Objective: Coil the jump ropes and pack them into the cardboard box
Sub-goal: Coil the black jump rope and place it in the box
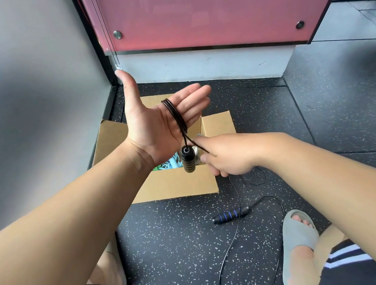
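Left hand (154, 125) open — rope (176, 114) looped, right hand (227, 154) pinching strand

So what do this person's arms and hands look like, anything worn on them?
Both forearms are bare, no sleeves in view. The left hand and right hand wear no gloves, and no rings, watch or wristband show. No markings visible.

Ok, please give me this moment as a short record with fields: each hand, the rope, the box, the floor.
left hand: open, palm up, dark rope looped over its fingers
right hand: pinching the rope strand
hanging handle: black, dangling under the left hand
cardboard box: open, coloured ropes inside
floor: blue-striped handle with loose cord, uncoiled
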